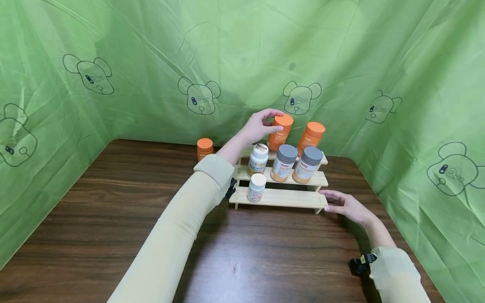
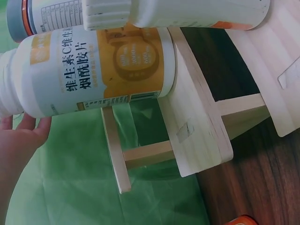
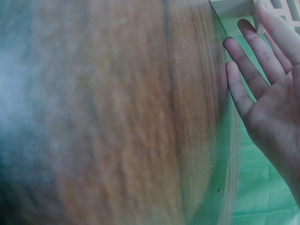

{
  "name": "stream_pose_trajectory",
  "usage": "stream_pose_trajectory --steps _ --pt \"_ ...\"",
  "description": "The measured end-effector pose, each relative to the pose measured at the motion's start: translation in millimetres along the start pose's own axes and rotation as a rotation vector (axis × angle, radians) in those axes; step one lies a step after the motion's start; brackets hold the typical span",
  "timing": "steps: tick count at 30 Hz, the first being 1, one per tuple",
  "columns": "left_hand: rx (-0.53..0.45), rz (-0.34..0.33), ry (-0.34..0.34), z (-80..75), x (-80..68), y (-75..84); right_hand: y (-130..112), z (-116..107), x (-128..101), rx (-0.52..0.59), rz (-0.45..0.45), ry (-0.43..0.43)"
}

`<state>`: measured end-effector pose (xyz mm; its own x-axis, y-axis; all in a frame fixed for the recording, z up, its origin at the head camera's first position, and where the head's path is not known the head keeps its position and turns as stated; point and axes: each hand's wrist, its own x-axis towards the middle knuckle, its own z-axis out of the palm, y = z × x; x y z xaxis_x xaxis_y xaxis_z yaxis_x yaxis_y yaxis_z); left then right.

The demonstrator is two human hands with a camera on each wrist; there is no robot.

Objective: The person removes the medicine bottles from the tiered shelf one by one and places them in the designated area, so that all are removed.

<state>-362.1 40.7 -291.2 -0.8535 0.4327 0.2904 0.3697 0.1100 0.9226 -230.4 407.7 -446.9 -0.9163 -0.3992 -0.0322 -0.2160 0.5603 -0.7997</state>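
Note:
My left hand [image 1: 259, 125] grips an orange bottle [image 1: 278, 136] by its cap on the top step of a light wooden tiered rack [image 1: 288, 197]. In the left wrist view that hand [image 2: 21, 145] shows behind a white bottle with a yellow label [image 2: 133, 61], which hides its grip. This white bottle and two grey-capped bottles [image 1: 283, 164] [image 1: 306, 166] occupy the middle step. A small white bottle [image 1: 256, 188] stands on the lowest step. At the rack's lower right end, my right hand [image 1: 350, 208] rests with loosely extended fingers [image 3: 248, 72].
Another orange bottle [image 1: 311, 136] stands at the top step's right. Left of the rack, behind the left forearm, an orange-capped bottle [image 1: 205, 147] is partly hidden. Green cloth [image 1: 242, 50] with bear drawings walls in the dark wooden table [image 1: 125, 202].

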Motion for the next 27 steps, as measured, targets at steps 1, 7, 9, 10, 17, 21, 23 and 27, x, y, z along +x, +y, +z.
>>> stream_pose_trajectory --steps 1,7,9,10,17,21,23,27 --pt "0.002 -0.004 0.006 -1.1 0.1 -0.2 0 0 0 -0.001 -0.001 -0.003" --pt "0.017 -0.025 0.020 -5.8 -3.4 3.6 -1 0 1 0.003 0.001 -0.008" --pt "0.015 -0.027 0.021 -6.9 -5.5 6.6 -1 0 1 0.003 0.000 -0.005" --pt "0.014 -0.025 0.022 -7.4 -6.6 8.1 -2 0 1 0.004 0.001 -0.003" --pt "-0.001 -0.016 0.042 -10.8 -12.9 15.3 -3 0 1 0.008 0.005 -0.003" --pt "-0.004 -0.011 0.059 -12.3 -16.6 20.3 -2 0 1 -0.009 0.004 -0.002" --pt "-0.001 -0.007 0.060 -12.9 -18.9 23.7 -2 0 0 -0.006 0.003 -0.001" --pt "0.004 -0.005 0.060 -15.7 -24.1 31.2 -2 0 0 0.007 -0.010 -0.005"
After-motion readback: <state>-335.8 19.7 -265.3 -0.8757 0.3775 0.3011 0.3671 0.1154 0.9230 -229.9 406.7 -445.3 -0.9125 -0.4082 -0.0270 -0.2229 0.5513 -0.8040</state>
